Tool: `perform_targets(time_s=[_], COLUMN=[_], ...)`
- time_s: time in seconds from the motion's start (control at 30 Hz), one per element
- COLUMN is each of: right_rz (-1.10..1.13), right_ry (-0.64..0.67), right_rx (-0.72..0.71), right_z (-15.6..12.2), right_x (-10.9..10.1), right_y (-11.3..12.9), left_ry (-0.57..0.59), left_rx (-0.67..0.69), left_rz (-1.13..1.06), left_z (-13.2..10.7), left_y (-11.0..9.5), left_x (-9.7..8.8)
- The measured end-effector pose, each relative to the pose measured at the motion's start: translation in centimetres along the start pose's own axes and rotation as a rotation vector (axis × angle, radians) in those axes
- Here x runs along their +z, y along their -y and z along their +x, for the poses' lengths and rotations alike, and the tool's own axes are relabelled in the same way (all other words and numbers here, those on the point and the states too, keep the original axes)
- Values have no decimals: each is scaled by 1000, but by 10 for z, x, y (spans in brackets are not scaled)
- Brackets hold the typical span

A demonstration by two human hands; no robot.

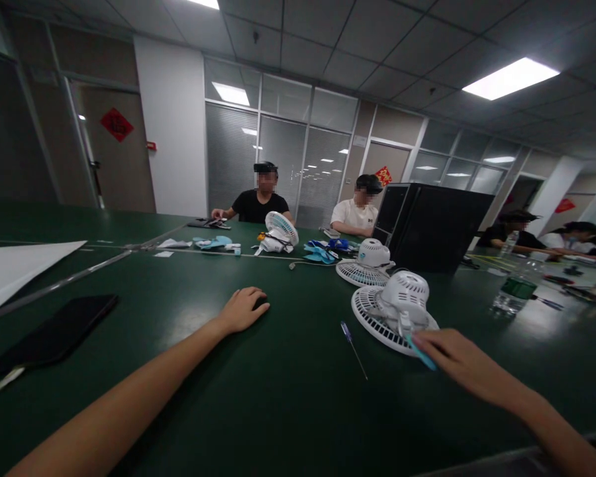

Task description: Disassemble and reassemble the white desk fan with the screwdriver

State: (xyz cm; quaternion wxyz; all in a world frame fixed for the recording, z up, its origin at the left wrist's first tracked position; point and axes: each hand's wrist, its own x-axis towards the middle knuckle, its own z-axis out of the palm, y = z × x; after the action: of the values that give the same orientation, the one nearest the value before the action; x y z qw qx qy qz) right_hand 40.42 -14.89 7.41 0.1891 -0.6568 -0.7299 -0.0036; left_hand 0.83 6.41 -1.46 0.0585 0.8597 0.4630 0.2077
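My left hand rests on the green table, its fingers curled round a small black object that is mostly covered. On the right, my right hand pinches a flat light-blue piece at the near edge of a white fan. Whether that piece is joined to the fan I cannot tell. The fan lies grille down with its motor housing up. Between my hands, a screwdriver with a blue-purple handle lies on the table.
Behind the near fan lies a second fan, beside a black computer case. A third fan and light-blue blades lie further back. A water bottle stands right; a black flat object lies left. Two people sit opposite.
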Motion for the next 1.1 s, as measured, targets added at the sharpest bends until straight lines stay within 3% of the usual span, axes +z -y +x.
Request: perform_targets(time_s=[0.1, 0.17, 0.23, 0.33, 0.5, 0.53, 0.57, 0.63, 0.73, 1.1], right_rz=[-141, -233, -286, -314, -453, -480, -496, -487, -453, -292], right_ry=[289, 331, 298, 176, -266, -301, -279, -117, 46, -137], right_rx=[-52, -45, -39, -64, 2, 28, 71, 197, 295, 216], right_z=[-18, -18, -12, 3, 56, 71, 85, 110, 131, 120], right_x=[21, 30, 29, 12, -23, -26, -28, -26, -19, -15], right_y=[21, 29, 33, 33, 10, 4, -2, -12, -18, -45], left_ry=[3, 0, -2, 2, 3, 3, 4, 3, 0, -4], left_rx=[-2, -6, -9, -12, -6, -5, -4, 0, 9, -6], left_rz=[7, 15, 19, 18, 16, 17, 19, 24, 29, 5], left_z=[0, -1, -1, -1, -1, -1, -1, -1, -1, 0], left_y=[-1, -1, -2, -2, -3, -2, -2, -1, 0, -1], left_x=[-1, -1, -2, -2, -2, -2, -2, -1, -1, 1])
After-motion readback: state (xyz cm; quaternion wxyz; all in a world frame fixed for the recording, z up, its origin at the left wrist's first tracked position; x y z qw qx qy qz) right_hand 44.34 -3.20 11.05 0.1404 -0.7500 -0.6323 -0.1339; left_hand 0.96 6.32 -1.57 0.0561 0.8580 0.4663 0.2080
